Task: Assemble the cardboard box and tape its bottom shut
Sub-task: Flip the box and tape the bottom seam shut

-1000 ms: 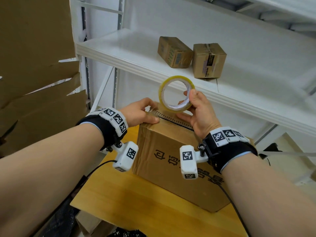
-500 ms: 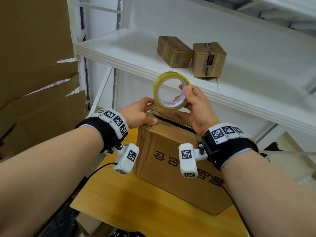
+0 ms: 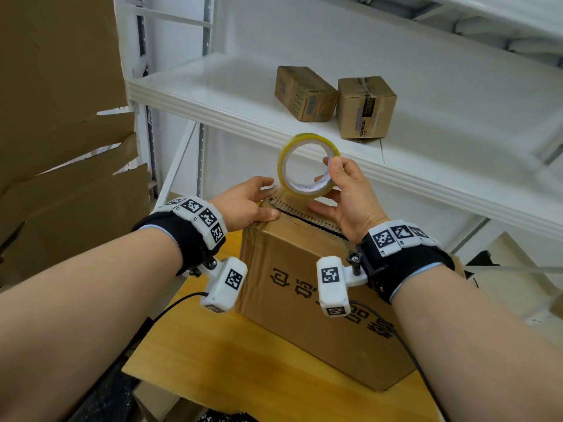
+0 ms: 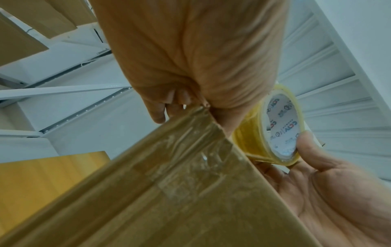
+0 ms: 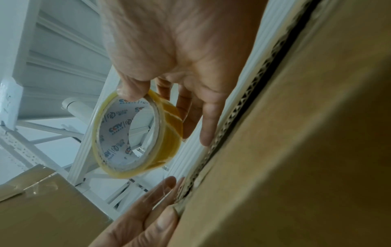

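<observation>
A brown cardboard box (image 3: 320, 315) stands on the wooden table (image 3: 243, 376), its top flaps meeting with a dark gap along the seam. My left hand (image 3: 268, 199) grips the box's left top end, thumb on the near edge and fingers over the far side. Clear tape (image 4: 186, 150) lies wrinkled on that end face. My right hand (image 3: 338, 178) pinches a yellowish roll of clear tape (image 3: 285, 159) upright just above the seam's left end, its little finger touching the flap edge (image 5: 213, 142). The roll (image 5: 169, 133) hangs close to the left fingers (image 5: 160, 188).
A white metal shelf (image 3: 213, 117) runs just behind the box at hand height, with two small taped cartons (image 3: 304, 92) (image 3: 365, 108) on it. Flattened cardboard sheets (image 3: 61, 147) lean at the left. The table's front edge lies near my forearms.
The right hand has shifted the tape roll slightly left, toward the left hand's end of the seam. The left hand and the box have stayed where they were.
</observation>
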Tool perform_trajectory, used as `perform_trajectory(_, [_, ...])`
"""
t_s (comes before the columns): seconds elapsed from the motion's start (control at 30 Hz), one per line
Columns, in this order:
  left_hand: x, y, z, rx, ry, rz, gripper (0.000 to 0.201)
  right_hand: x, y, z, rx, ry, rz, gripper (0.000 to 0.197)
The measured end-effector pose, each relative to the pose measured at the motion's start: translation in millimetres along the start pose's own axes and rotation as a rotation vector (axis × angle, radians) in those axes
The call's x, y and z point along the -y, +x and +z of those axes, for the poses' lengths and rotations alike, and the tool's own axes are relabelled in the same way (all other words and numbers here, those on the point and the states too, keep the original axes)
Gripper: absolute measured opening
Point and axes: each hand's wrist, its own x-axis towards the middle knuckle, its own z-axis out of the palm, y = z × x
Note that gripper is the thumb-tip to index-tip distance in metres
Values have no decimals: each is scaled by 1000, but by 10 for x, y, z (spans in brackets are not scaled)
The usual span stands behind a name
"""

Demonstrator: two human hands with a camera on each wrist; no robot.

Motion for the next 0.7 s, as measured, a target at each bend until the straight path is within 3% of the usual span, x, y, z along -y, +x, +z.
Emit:
perform_trajectory(0.3, [-58, -5, -15, 29, -5, 4, 72, -18, -13, -25, -24, 63, 40, 33])
perform_trajectory(0.7, [-61, 12, -76, 60, 35, 12, 63, -11, -45, -91, -21, 6, 16, 23])
